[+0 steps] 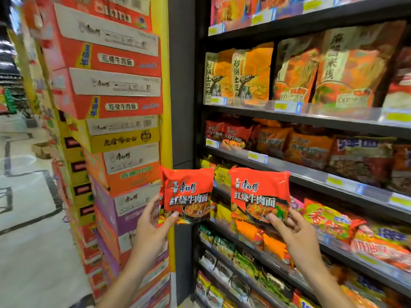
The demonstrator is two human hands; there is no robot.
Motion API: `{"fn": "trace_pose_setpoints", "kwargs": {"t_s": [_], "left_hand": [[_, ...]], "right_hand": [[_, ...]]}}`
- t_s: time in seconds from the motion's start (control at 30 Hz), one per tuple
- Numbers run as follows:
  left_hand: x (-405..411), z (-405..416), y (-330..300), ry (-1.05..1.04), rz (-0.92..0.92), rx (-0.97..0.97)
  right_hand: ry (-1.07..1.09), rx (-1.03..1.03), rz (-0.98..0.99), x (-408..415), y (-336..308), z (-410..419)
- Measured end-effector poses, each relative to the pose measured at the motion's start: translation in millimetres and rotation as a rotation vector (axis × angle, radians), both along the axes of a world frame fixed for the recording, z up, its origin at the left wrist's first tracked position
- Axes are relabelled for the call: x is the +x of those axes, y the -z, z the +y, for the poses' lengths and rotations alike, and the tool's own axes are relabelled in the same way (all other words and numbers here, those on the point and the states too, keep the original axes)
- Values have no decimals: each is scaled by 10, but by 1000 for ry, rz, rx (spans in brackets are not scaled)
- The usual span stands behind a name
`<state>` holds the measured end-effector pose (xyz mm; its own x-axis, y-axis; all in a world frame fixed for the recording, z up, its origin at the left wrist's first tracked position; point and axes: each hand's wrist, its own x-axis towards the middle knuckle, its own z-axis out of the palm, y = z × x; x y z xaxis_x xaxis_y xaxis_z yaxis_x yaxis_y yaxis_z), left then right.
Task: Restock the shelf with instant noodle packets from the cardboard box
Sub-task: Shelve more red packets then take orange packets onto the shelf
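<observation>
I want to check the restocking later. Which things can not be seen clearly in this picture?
- Fingers of the left hand, head view: hidden behind its red packet.
- Source cardboard box: cannot tell which one.
- Price tags on the shelf: too blurred to read.
- Both elbows: cut off by the bottom edge.

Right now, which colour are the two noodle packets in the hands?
Both packets, left and right, are bright red; the head view shows it.
</observation>
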<state>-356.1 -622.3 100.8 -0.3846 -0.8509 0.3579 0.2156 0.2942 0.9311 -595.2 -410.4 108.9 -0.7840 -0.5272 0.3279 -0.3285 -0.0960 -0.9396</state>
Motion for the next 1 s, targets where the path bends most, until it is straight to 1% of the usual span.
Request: {"fn": "trace_pose_setpoints", "kwargs": {"t_s": [0.1,0.13,0.23,0.33,0.43,0.67,0.77,1.0], "left_hand": [[-300,-388,-57,60,6,-4],[-401,-536,-45,86,-3,-16],[-717,-913,-40,122,-18,-38],[-1059,-1174,-118,141,46,-36],[-1418,-1472,-259,163,89,-89],[-2212,-2300,-490,139,101,-247],[-2495,-2528,-591,142,135,-297],[-3055,-2973,-817,176,143,-403]], "right_hand": [[47,9,-25,-115,-59,-325],[36,-7,-16,-162,-84,-416],[90,-3,26,-365,-115,-690],[89,-30,37,-648,-116,-957],[92,-72,23,-945,-145,-1277],[116,-135,57,-1543,-224,-1896],[117,-145,89,-1705,-289,-2059],[142,-170,144,-1901,-374,-2325]]}}
